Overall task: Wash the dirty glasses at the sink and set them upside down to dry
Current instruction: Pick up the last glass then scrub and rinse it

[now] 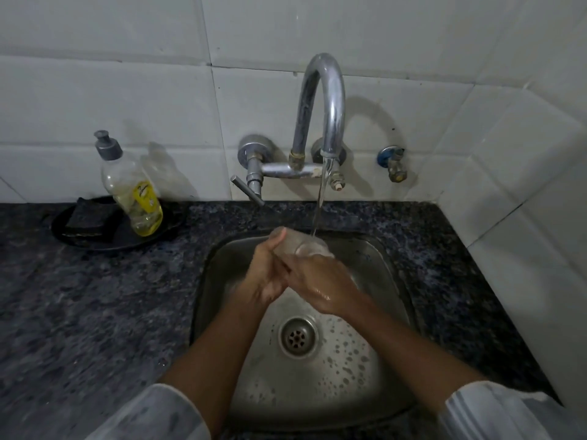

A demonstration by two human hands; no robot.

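A clear drinking glass [298, 244] lies tilted on its side over the steel sink [390, 281], with its mouth turned to the right under the running water. My left hand [265, 274] grips the glass around its base end, thumb up along the side. My right hand [320, 285] is wet and curls over the glass at its mouth end; its fingers are hidden behind the hand. Water falls from the curved tap [324, 100] onto the rim of the glass.
A dish-soap bottle [133, 188] with yellow liquid and a dark sponge [87, 219] sit on a black tray [63, 239] at the back left of the dark granite counter [95, 312]. The drain [298, 336] lies below my wrists. A tiled wall closes the right side.
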